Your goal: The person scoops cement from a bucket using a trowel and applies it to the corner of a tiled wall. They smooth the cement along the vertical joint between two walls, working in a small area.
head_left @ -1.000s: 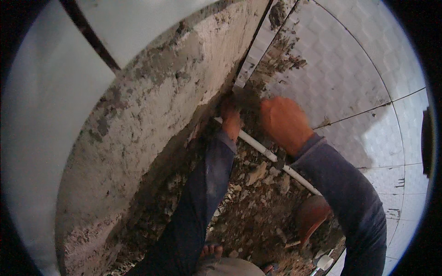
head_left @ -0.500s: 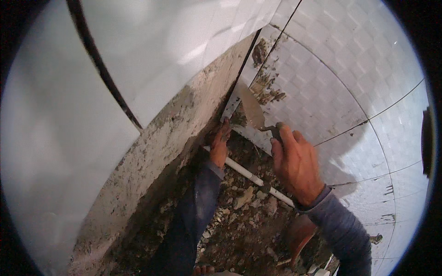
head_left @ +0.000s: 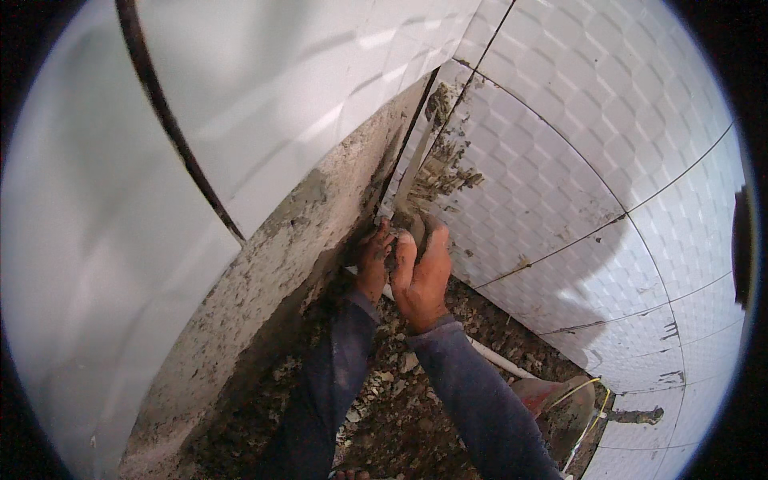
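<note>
My right hand (head_left: 422,280) grips the handle of a trowel (head_left: 413,172). The blade points up and is seen nearly edge-on, along a narrow white tile strip (head_left: 452,78) in the wall corner. Close beside it, my left hand (head_left: 373,264) is at the strip's lower end, its fingers pointing up against it; the right hand and shadow partly hide their grip. Grey mortar (head_left: 444,172) is smeared over the strip and the patterned white wall tile (head_left: 536,176) to the right.
Bare rough wall (head_left: 264,272) shows below the glossy tiles (head_left: 104,264) on the left. A white pipe (head_left: 500,358) crosses the stony ground (head_left: 392,416) under my arms. At lower right lie a reddish, mud-stained object (head_left: 538,394) and a yellow-white string (head_left: 598,408).
My right hand has moved left, bringing the trowel into the corner beside my left hand. The blade has turned from broadside to nearly edge-on. My left hand stays at about the same spot.
</note>
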`<state>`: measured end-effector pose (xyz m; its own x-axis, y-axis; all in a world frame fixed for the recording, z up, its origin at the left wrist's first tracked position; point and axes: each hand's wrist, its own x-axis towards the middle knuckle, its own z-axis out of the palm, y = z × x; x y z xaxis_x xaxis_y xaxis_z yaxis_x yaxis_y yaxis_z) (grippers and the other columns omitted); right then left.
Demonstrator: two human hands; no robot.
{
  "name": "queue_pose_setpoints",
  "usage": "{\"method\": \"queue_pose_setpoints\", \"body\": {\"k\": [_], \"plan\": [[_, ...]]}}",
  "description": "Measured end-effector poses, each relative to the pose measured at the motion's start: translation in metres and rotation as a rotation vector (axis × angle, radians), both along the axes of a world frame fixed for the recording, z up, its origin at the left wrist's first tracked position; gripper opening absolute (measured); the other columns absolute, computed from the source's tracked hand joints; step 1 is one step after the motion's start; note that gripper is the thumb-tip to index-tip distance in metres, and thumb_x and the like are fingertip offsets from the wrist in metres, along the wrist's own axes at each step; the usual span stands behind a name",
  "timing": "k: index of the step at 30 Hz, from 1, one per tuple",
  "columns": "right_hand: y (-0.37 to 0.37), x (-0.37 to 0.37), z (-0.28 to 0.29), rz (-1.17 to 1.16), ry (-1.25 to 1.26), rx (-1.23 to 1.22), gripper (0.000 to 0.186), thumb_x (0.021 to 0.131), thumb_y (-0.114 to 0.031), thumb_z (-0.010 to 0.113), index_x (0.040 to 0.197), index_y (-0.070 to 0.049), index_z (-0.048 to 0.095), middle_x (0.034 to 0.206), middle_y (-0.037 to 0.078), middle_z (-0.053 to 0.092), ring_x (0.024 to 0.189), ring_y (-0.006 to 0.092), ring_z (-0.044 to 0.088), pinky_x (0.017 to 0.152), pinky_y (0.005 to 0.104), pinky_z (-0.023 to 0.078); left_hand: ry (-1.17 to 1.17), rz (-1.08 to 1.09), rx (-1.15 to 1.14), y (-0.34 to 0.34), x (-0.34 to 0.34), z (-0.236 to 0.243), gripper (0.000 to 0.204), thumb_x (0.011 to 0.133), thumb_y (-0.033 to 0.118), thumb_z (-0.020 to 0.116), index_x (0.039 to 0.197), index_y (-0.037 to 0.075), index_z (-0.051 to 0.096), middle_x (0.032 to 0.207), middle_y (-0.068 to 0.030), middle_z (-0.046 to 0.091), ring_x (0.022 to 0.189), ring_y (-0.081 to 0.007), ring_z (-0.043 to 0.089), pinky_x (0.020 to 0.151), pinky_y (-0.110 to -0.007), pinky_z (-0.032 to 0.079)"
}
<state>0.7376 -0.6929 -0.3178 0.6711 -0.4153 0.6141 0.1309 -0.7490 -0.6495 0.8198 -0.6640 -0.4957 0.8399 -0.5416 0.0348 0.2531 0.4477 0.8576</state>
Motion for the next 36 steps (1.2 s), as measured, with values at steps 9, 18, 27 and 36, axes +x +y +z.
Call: {"method": "queue_pose_setpoints", "body": {"k": [9,18,27,36], "plan": [[-0.02,0.028,-0.005,-0.064,-0.018,-0.11,0.026,0.098,-0.011,0.054,0.118,0.005,0.053,0.094,0.023,0.062,0.081,0.04,0.063,0.074,0.0423,0.05,-0.007,-0.013,-0.003,-0.004,0.005,0.0,0.051,0.1,0.033,0.053,0.146,0.013,0.045,0.146,-0.0052,0.045,0.132,-0.0223,0.042,0.111,-0.038,0.031],[-0.004,0.029,0.004,-0.119,-0.03,-0.081,0.024,0.097,-0.01,0.054,0.119,0.002,0.053,0.092,0.022,0.063,0.081,0.0418,0.064,0.072,0.0432,0.051,-0.015,-0.03,0.001,-0.002,0.006,0.0,0.05,0.1,0.034,0.053,0.145,0.012,0.046,0.144,-0.0055,0.046,0.13,-0.022,0.043,0.109,-0.037,0.033],[-0.003,0.031,0.01,-0.073,-0.04,-0.027,0.023,0.098,-0.013,0.054,0.116,0.001,0.055,0.082,0.02,0.061,0.073,0.0404,0.061,0.067,0.0439,0.049,-0.017,-0.034,0.011,0.0,0.009,-0.001,0.049,0.1,0.035,0.053,0.144,0.012,0.047,0.142,-0.0059,0.048,0.128,-0.0218,0.045,0.107,-0.037,0.034],[-0.005,0.033,0.024,-0.084,-0.036,-0.016,0.02,0.097,-0.014,0.055,0.109,0.002,0.053,0.086,0.023,0.058,0.078,0.0444,0.058,0.068,0.0464,0.047,-0.013,-0.041,0.023,0.001,0.004,-0.001,0.049,0.101,0.035,0.053,0.142,0.011,0.048,0.14,-0.0062,0.05,0.126,-0.0216,0.046,0.106,-0.036,0.035]]}}
